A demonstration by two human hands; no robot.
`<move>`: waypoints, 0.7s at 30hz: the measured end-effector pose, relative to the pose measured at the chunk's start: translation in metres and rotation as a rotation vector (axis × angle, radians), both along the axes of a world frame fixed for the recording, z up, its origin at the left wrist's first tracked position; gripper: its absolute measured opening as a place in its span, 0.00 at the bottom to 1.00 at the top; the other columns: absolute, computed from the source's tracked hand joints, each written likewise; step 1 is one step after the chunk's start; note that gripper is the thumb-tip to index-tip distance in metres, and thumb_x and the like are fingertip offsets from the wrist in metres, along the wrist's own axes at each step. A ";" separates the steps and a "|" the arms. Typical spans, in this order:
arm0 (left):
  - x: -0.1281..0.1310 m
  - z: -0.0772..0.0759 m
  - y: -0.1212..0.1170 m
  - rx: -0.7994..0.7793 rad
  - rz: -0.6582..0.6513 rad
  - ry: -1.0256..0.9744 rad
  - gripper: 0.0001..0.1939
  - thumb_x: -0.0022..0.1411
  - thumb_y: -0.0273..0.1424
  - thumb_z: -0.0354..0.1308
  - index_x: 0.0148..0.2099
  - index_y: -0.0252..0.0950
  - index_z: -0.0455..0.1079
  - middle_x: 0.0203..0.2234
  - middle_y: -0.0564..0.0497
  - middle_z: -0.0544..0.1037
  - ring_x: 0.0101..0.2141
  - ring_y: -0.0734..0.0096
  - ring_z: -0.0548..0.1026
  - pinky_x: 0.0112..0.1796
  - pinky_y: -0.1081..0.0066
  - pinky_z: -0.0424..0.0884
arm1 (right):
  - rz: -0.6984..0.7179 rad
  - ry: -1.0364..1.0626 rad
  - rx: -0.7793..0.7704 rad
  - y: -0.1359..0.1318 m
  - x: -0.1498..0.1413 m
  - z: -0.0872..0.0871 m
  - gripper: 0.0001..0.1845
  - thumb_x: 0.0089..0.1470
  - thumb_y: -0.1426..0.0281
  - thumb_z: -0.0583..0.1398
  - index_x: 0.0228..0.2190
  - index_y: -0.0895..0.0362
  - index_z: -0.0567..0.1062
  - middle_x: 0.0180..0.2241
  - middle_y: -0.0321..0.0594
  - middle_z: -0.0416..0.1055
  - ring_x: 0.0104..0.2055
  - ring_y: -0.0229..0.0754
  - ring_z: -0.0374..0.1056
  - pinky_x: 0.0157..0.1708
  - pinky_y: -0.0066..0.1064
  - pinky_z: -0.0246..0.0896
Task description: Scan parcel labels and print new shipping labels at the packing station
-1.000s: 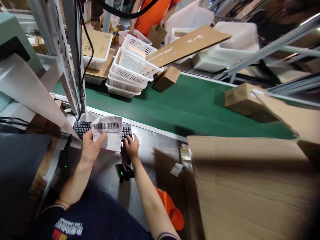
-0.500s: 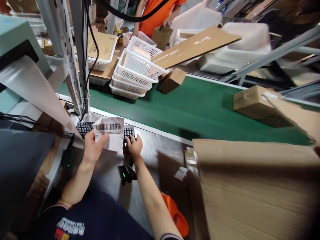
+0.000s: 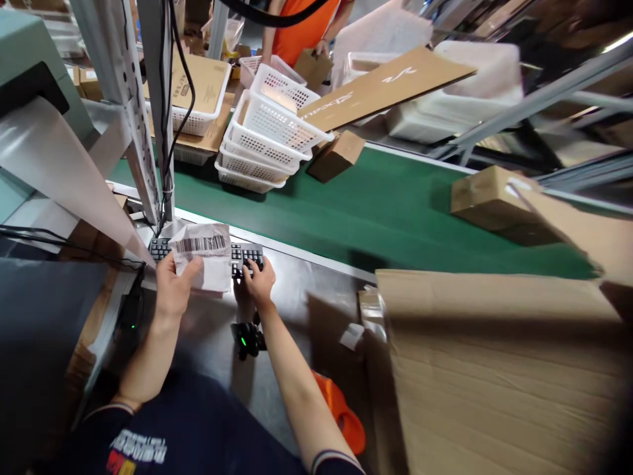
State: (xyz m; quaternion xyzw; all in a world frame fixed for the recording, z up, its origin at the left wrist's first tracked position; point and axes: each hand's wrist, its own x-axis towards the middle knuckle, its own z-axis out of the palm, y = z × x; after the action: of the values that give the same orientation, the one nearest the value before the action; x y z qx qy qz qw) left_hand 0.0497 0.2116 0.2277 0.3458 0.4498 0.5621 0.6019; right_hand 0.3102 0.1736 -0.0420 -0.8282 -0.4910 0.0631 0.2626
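Note:
My left hand (image 3: 173,290) is closed on a creased white packet (image 3: 213,269), thumb on top, with a printed barcode facing up. Whether it is paper or thin plastic I cannot tell. The packet covers the middle of a black keyboard (image 3: 254,253), leaving both its ends showing. At the keyboard's right end, my right hand (image 3: 262,280) rests with its fingers on or just over the number keys, holding nothing. Below that hand, beside my right forearm, a black device with a green light (image 3: 247,340), like a barcode scanner, stands on the metal table (image 3: 291,280).
Behind the table runs a green conveyor belt (image 3: 395,211) carrying stacked white baskets (image 3: 267,148) and cardboard boxes (image 3: 489,198). A large cardboard carton (image 3: 484,369) stands at right, near an orange object (image 3: 341,409). Metal posts and cables rise at left. Across the belt is a person in orange (image 3: 301,33).
My left hand and the packet have shifted slightly left, uncovering more of the keyboard's right end. My right hand stays at the number keys, its fingers slightly shifted. The view has moved a little.

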 end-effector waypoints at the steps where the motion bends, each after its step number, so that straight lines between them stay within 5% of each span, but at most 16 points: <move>1: -0.001 -0.001 0.000 0.001 0.003 -0.002 0.14 0.50 0.35 0.74 0.37 0.34 0.79 0.31 0.51 0.83 0.30 0.74 0.77 0.35 0.75 0.73 | -0.008 -0.002 0.003 0.002 -0.002 0.001 0.27 0.66 0.54 0.54 0.56 0.54 0.79 0.70 0.56 0.56 0.71 0.59 0.52 0.68 0.56 0.50; 6: -0.006 -0.003 0.005 0.015 0.072 -0.004 0.13 0.49 0.34 0.74 0.36 0.35 0.80 0.31 0.51 0.83 0.32 0.72 0.77 0.37 0.72 0.74 | -0.016 -0.012 -0.019 0.010 -0.006 0.004 0.28 0.67 0.55 0.55 0.62 0.54 0.74 0.72 0.57 0.51 0.73 0.60 0.49 0.69 0.58 0.48; 11: -0.015 0.003 0.013 0.017 0.190 -0.025 0.14 0.44 0.34 0.75 0.35 0.34 0.81 0.31 0.50 0.83 0.33 0.70 0.78 0.39 0.71 0.74 | -0.021 0.002 -0.085 0.017 -0.010 0.007 0.23 0.65 0.58 0.59 0.55 0.55 0.80 0.70 0.58 0.55 0.72 0.64 0.51 0.68 0.63 0.49; 15: -0.025 0.003 0.016 -0.005 0.249 -0.030 0.19 0.41 0.36 0.76 0.36 0.34 0.80 0.32 0.50 0.83 0.34 0.69 0.78 0.40 0.70 0.75 | 0.016 0.003 -0.031 0.018 -0.035 0.020 0.26 0.66 0.58 0.57 0.60 0.56 0.77 0.71 0.58 0.54 0.73 0.63 0.50 0.69 0.61 0.49; 18: -0.038 -0.006 0.010 -0.019 0.265 -0.026 0.22 0.41 0.39 0.76 0.39 0.33 0.79 0.35 0.48 0.84 0.37 0.67 0.80 0.42 0.69 0.76 | 0.160 0.008 0.050 -0.017 -0.085 0.033 0.28 0.65 0.59 0.57 0.62 0.56 0.74 0.69 0.57 0.59 0.72 0.61 0.55 0.68 0.60 0.56; 21: -0.052 -0.019 -0.007 -0.073 0.255 -0.017 0.23 0.42 0.39 0.76 0.40 0.33 0.79 0.36 0.47 0.85 0.36 0.66 0.80 0.40 0.70 0.76 | 0.591 0.063 0.129 -0.087 -0.149 0.023 0.34 0.62 0.57 0.60 0.67 0.51 0.69 0.68 0.56 0.63 0.70 0.63 0.60 0.65 0.60 0.62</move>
State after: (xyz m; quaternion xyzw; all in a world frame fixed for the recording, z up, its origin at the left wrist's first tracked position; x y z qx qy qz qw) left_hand -0.0024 0.2046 0.2086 0.2587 0.5053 0.6202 0.5414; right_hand 0.1612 0.0866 -0.0194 -0.6286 -0.7054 0.1313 0.3000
